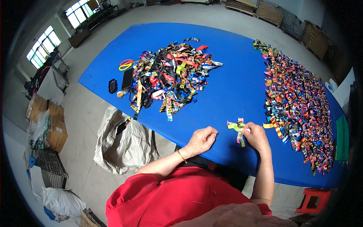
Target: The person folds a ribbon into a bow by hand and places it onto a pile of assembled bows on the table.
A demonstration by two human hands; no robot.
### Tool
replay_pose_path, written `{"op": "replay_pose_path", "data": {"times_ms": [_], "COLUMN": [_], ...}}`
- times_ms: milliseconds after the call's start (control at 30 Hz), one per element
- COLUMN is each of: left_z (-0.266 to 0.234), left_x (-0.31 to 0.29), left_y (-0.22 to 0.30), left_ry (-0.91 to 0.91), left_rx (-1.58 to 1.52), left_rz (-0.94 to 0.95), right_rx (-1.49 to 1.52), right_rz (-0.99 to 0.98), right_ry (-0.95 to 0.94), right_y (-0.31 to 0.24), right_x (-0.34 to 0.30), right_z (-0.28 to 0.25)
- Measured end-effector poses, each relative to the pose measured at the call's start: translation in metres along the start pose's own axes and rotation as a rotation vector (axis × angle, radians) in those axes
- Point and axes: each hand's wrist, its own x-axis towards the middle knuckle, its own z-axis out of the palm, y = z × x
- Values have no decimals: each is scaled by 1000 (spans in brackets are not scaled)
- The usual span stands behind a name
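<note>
At the near edge of the blue table (230, 90), my right hand (257, 137) pinches a small bunch of ribbon strips (239, 129). Its ends, yellow-green, pink and patterned, splay out on the cloth. My left hand (202, 140) rests to the left of it, fingers curled in, with nothing showing in them. A big tangled heap of colourful ribbons (172, 75) lies farther off to the left. On the right a wide, dense spread of small ribbon bunches (298, 102) covers the tabletop. One striped ribbon (278, 130) sticks out from it near my right hand.
Beside the heap lie scissors with red and yellow handles (126, 65), a black phone (127, 78) and a small black case (112, 86). A white woven sack (124, 145) stands on the floor at left. A red stool (314, 200) is at lower right, a green object (342, 140) at the right edge.
</note>
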Motion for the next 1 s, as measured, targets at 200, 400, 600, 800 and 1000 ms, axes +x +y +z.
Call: {"op": "replay_pose_path", "data": {"times_ms": [200, 400, 600, 800, 1000], "left_z": [0, -1, 2, 9, -4], "left_x": [1, 0, -3, 3, 6], "left_y": [-1, 3, 4, -4, 2], "left_ry": [-6, -10, 53, 101, -34], "left_rx": [-5, -7, 49, 177, 158], "left_rz": [-2, 0, 30, 267, 196], "right_rx": [14, -34, -85, -91, -73], "right_rz": [-16, 20, 30, 43, 47], "right_ry": [0, -18, -46, -62, -64], "right_y": [-2, -8, -13, -9, -9], "right_x": [0, 0, 3, 3, 3], "right_z": [-1, -3, -2, -4, -6]}}
